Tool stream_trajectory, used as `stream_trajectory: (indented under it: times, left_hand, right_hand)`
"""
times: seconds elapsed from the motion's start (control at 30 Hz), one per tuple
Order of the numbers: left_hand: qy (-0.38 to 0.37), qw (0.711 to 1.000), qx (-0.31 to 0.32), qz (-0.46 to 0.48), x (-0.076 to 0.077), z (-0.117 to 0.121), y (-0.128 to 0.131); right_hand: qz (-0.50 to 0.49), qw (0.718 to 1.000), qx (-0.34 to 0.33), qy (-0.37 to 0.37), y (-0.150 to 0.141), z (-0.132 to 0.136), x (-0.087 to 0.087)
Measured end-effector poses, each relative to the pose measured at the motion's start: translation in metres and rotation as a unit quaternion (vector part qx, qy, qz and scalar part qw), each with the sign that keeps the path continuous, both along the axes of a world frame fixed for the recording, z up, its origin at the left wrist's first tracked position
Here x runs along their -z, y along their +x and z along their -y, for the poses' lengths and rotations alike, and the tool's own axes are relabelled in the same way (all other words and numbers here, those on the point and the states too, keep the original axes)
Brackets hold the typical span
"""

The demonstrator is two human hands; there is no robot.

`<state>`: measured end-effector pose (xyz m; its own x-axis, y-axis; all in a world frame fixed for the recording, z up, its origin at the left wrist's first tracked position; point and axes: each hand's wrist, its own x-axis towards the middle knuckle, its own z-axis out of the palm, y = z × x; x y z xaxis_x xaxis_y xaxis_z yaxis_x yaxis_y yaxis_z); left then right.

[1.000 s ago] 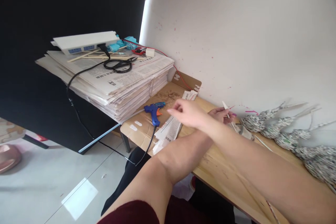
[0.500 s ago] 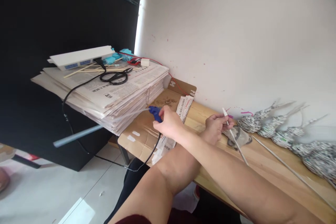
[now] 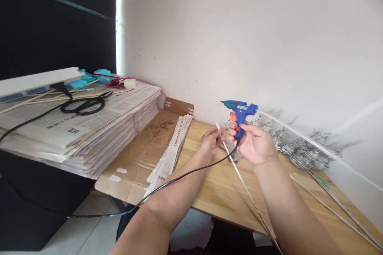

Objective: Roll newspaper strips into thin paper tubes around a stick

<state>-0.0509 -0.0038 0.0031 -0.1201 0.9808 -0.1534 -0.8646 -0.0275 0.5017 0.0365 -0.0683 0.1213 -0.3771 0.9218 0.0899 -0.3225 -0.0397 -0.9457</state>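
- Head view: the left hand (image 3: 213, 138) is above the counter (image 3: 215, 191), toward its wall edge. Its grip pinches a rolled paper stick (image 3: 239, 174) just below the tip.
- Stick position: the pointed tip is directed upward; the shaft slants down across the counter and past its front edge.
- The right hand (image 3: 257, 144) has its grip closed around the handle of a blue glue gun (image 3: 243, 112). Whether the trigger is pressed cannot be told.
- Gun position: raised above the wall-edge side of the counter, nozzle pointing left, above and apart from the stick's tip.
- Done, as judged: the stick is rolled, and the gun is in hand with a glue stick (image 3: 314, 142) in its rear.
- Left, as judged: gluing at the tip; no glue is discernible there.
- Woven paper pieces (image 3: 308, 154) stand along the wall edge, toward the right end. They appear largely formed; completion cannot be confirmed.
- Stock remaining, as judged: newspaper strips (image 3: 171, 149) on a cardboard sheet (image 3: 131, 167) at the left end, with spare paper sticks (image 3: 331, 205) toward the right end.
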Motion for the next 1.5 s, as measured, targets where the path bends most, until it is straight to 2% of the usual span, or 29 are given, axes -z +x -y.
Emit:
stream_trajectory:
  times: [0.13, 0.23, 0.4, 0.47, 0.7, 0.9, 1.5]
  left_hand:
    - [-0.001, 1.0, 0.004, 0.003, 0.003, -0.005, -0.001]
    - [0.028, 0.999, 0.016, 0.007, 0.001, -0.005, -0.001]
    - [0.01, 1.0, 0.015, -0.005, -0.001, -0.006, -0.003]
    - [0.011, 1.0, 0.009, -0.005, -0.002, -0.006, -0.004]
    - [0.02, 1.0, 0.017, -0.005, -0.01, -0.002, -0.002]
    - [0.005, 1.0, 0.004, -0.005, -0.008, -0.005, -0.001]
    - [-0.006, 1.0, 0.005, -0.018, -0.009, -0.005, -0.002]
  right_hand:
    - [-0.026, 0.998, 0.028, -0.049, 0.018, 0.004, 0.009]
    - [-0.019, 0.998, 0.032, -0.05, 0.023, -0.004, 0.013]
    - [0.044, 0.996, 0.068, 0.041, 0.042, -0.032, 0.012]
    - [0.076, 0.992, 0.083, 0.056, 0.05, -0.042, 0.016]
    - [0.174, 0.978, 0.051, 0.106, 0.051, -0.056, 0.047]
    - [0.179, 0.972, 0.086, 0.128, 0.057, -0.059, 0.064]
    - [0.266, 0.942, 0.107, 0.175, 0.061, -0.056, 0.066]
